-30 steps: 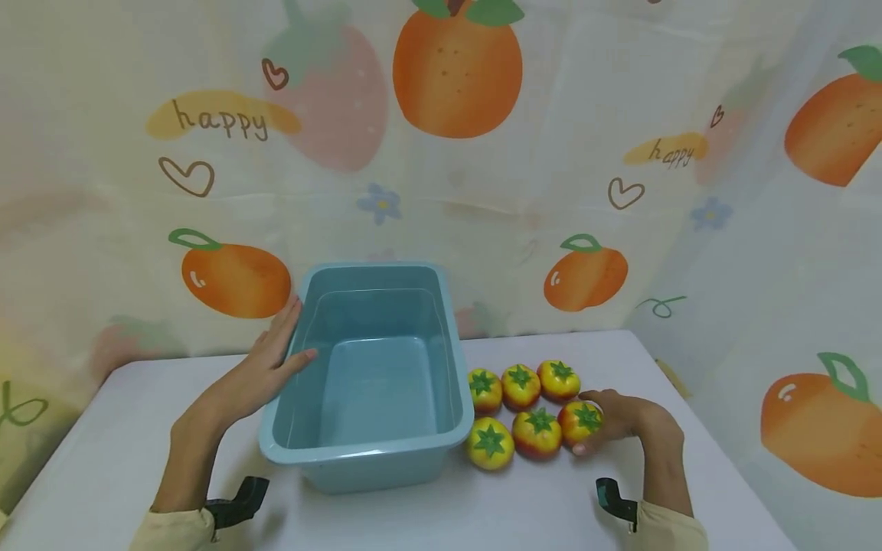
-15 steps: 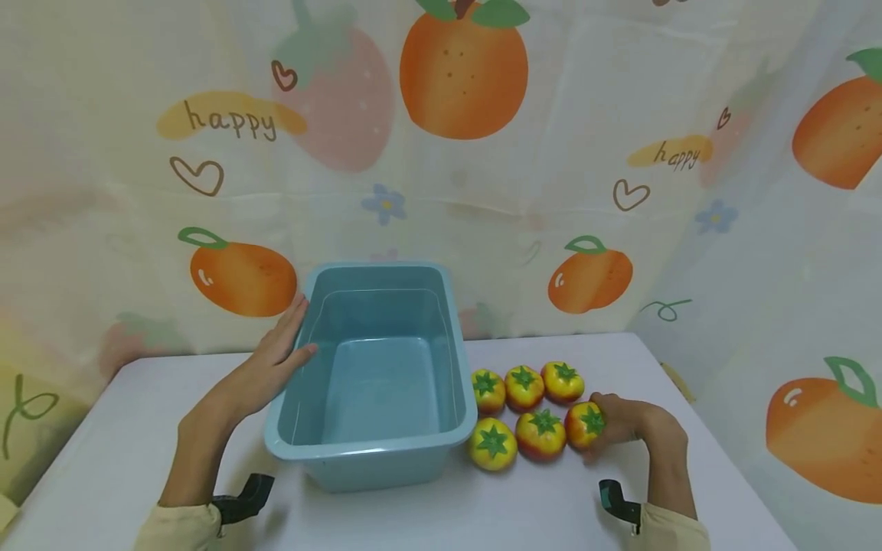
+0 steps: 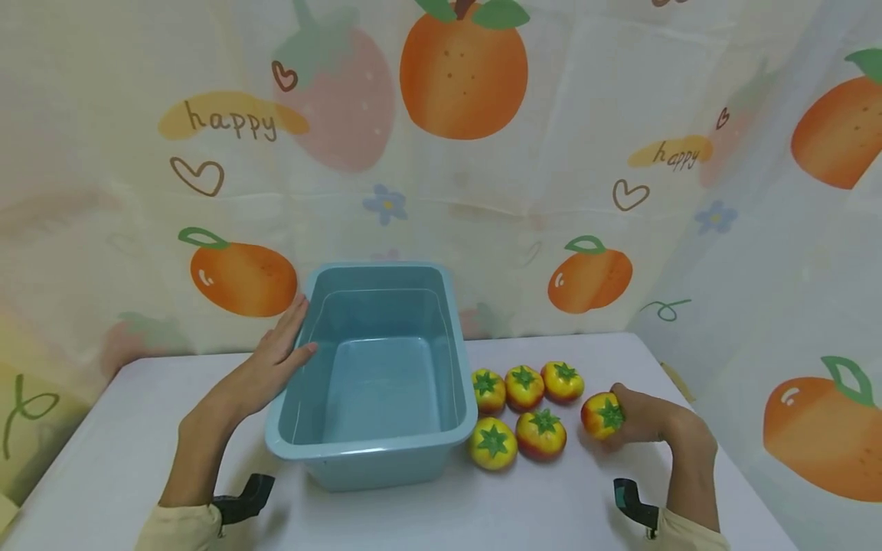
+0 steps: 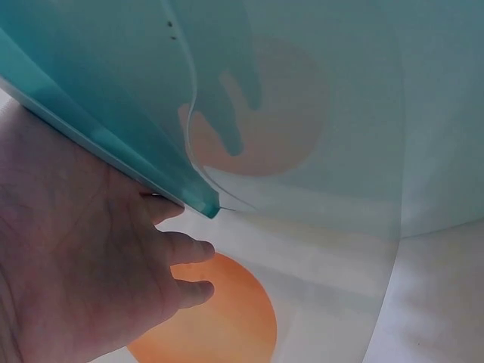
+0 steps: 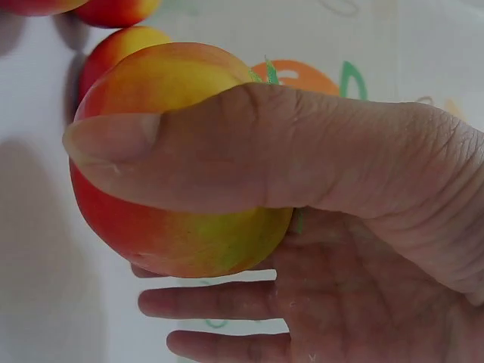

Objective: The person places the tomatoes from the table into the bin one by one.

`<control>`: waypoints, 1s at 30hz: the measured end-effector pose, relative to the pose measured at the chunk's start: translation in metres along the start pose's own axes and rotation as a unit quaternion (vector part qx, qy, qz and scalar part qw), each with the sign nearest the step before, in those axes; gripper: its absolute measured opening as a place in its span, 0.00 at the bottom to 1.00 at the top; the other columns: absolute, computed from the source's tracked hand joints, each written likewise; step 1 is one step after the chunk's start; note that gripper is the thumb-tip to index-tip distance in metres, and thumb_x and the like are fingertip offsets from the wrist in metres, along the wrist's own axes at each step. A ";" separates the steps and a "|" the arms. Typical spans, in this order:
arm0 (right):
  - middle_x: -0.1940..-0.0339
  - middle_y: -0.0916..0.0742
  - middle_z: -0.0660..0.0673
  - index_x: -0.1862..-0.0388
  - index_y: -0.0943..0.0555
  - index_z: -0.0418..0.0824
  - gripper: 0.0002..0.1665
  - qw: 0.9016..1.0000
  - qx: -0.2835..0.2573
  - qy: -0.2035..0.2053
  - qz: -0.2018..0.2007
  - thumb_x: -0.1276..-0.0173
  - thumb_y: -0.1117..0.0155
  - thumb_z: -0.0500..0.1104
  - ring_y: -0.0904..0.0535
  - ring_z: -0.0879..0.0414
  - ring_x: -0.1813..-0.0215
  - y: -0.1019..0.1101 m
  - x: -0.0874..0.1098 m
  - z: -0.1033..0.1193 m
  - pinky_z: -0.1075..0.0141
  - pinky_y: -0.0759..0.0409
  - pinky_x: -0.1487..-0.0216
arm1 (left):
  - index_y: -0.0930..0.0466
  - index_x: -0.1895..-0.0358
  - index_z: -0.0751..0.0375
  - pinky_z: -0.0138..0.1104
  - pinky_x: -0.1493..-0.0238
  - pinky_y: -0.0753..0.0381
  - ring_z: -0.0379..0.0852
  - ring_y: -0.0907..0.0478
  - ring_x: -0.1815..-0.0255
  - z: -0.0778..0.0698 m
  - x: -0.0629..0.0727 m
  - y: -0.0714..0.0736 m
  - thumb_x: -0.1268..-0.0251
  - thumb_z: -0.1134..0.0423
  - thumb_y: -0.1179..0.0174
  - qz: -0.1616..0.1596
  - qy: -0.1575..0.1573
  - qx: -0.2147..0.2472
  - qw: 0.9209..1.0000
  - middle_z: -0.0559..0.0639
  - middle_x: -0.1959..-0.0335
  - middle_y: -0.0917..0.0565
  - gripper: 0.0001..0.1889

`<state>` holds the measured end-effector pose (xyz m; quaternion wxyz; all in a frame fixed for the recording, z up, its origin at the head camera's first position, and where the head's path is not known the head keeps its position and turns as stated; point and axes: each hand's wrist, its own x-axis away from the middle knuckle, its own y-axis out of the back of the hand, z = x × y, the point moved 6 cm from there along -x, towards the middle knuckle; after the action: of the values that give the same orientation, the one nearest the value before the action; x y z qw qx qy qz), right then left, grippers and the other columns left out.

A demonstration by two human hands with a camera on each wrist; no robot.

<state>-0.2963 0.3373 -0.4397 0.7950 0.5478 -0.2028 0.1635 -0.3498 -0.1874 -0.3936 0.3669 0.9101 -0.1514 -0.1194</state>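
Note:
A light-blue plastic basin (image 3: 386, 383) stands on the table. My left hand (image 3: 269, 375) rests against its left rim, fingers fairly straight along the outside and thumb lying over the edge; the left wrist view shows the palm beside the rim. To the basin's right, my right hand (image 3: 644, 417) holds a red-and-yellow persimmon (image 3: 602, 415) with a green star-shaped top. In the right wrist view, the thumb lies across this persimmon (image 5: 189, 242), with some fingers extended behind it. Several similar persimmons (image 3: 540, 435) sit in two rows between basin and right hand.
A white table (image 3: 524, 513) carries everything, its back edge close to a cloth backdrop (image 3: 496, 199) printed with fruit. The nearest persimmon (image 3: 492, 444) of the front row sits close to the basin's right side.
My right hand has moved to the right with the persimmon, away from the others in the front row. The left hand has stayed on the basin's rim. The view shifted slightly at first.

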 end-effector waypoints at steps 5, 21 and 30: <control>0.51 0.17 0.44 0.35 0.30 0.35 0.44 0.999 -0.020 0.038 -0.023 0.44 0.18 0.50 0.23 0.49 0.48 0.010 0.008 0.009 0.47 0.16 0.48 | 0.70 0.13 0.54 0.74 0.20 0.72 0.71 0.69 0.12 0.001 0.000 0.000 0.17 0.49 0.56 0.000 0.000 0.003 1.000 0.59 0.11 0.68 0.42; 0.47 0.17 0.44 0.33 0.38 0.39 0.50 0.987 -0.048 0.133 -0.072 0.44 0.17 0.54 0.23 0.50 0.46 0.020 0.026 0.043 0.55 0.15 0.47 | 0.71 0.13 0.51 0.74 0.20 0.71 0.70 0.69 0.12 0.001 0.001 -0.001 0.17 0.46 0.57 -0.004 0.002 -0.002 1.000 0.52 0.11 0.71 0.42; 0.40 0.15 0.44 0.29 0.35 0.41 0.49 0.965 -0.055 0.206 -0.149 0.41 0.20 0.57 0.19 0.50 0.42 0.031 0.035 0.063 0.49 0.12 0.42 | 0.71 0.13 0.50 0.73 0.19 0.72 0.69 0.69 0.11 0.001 0.001 0.000 0.17 0.47 0.57 -0.004 0.002 0.000 1.000 0.52 0.11 0.71 0.42</control>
<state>-0.2903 0.2905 -0.3774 0.8641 0.4813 0.0409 0.1410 -0.3493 -0.1885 -0.3948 0.3667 0.9109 -0.1468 -0.1195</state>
